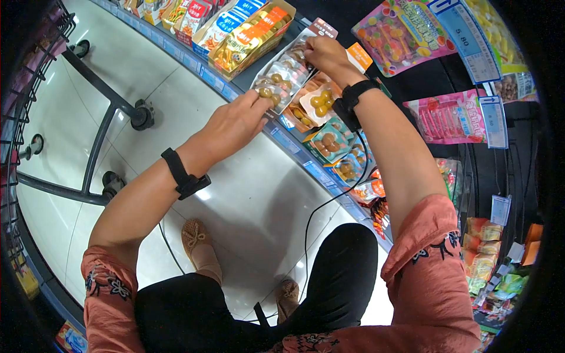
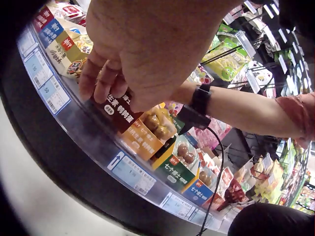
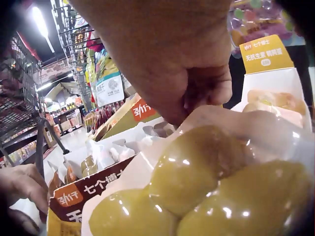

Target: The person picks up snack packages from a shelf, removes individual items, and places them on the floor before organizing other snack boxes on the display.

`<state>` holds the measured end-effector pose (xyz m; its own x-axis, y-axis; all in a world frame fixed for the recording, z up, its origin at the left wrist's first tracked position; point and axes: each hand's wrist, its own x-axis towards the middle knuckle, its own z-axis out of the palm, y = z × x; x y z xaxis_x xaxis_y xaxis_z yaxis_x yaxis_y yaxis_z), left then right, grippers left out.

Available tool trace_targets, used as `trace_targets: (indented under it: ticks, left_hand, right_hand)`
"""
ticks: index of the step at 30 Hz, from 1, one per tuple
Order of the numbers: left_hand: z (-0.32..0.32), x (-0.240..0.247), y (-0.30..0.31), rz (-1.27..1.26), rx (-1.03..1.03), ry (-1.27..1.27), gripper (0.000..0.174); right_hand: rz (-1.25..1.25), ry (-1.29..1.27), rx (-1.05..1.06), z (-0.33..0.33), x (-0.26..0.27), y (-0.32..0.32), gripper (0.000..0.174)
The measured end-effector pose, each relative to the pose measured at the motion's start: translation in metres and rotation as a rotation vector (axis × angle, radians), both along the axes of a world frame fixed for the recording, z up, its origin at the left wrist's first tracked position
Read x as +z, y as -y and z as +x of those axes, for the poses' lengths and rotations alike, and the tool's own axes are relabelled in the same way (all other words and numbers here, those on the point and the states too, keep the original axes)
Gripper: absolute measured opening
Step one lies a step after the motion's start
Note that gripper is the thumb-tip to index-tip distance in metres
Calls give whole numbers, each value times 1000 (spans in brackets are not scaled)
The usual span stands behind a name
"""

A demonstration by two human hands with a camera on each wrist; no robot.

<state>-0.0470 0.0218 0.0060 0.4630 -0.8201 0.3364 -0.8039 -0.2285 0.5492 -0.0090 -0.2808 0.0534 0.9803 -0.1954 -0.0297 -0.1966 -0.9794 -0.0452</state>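
Both arms outstretched, left hand (image 1: 238, 120) fingers pinching, right hand (image 1: 325, 55) fingers pinching

Head camera looks steeply down; both wrist views, close in, share the egg-pack display box (image 1: 322, 27) at 12 o'clock

In the left wrist view the left hand (image 2: 138, 49) runs off the top edge, and its fingers (image 2: 90, 78) cover the part of the box (image 2: 142, 140) they grip. In the right wrist view the right hand (image 3: 162, 54) is blurred and cut off at the top, and the egg pack (image 3: 211, 187) it pinches is out of focus and runs past the bottom and right edges. In the head view the cart (image 1: 97, 147) is cut off at the left, and the shelf labels (image 2: 132, 173) are too blurred to read.
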Motion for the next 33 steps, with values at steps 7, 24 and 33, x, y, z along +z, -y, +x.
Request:
trace_targets:
  ticks: [7,24,33]
  left_hand:
    - [0,-2,0,6,3,13,37]
    - [-1,-5,1,9,13,16,38]
    - [3,-4,8,20,11,35,39]
  right_hand:
    - [187,182,31,-6,-5,4,15]
    - [-55,106,138,2,-11,6,14]
    - [316,164,144,-2,-2,7,14]
